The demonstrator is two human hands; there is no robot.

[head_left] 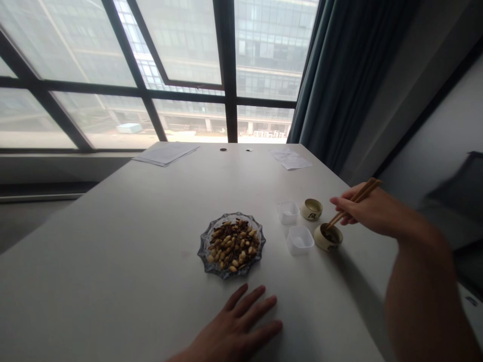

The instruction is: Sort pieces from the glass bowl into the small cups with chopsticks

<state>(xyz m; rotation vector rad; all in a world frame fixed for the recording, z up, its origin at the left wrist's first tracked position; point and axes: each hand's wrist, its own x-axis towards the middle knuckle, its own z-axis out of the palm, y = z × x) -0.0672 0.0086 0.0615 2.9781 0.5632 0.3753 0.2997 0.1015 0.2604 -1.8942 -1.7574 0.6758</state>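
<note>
My right hand grips a pair of wooden chopsticks, their tips down inside the nearer small ceramic cup. Something dark lies in that cup; whether the tips pinch a piece I cannot tell. Behind it stands a second ceramic cup with a dark character on its side. My left hand rests on the table, fingers spread, holding nothing. Just beyond its fingertips sits a scalloped glass dish heaped with pistachios and dark seeds.
Two clear plastic containers stand left of the cups, one behind the other. Paper sheets lie at the white table's far left, more papers at its far right. Windows and a dark curtain rise behind.
</note>
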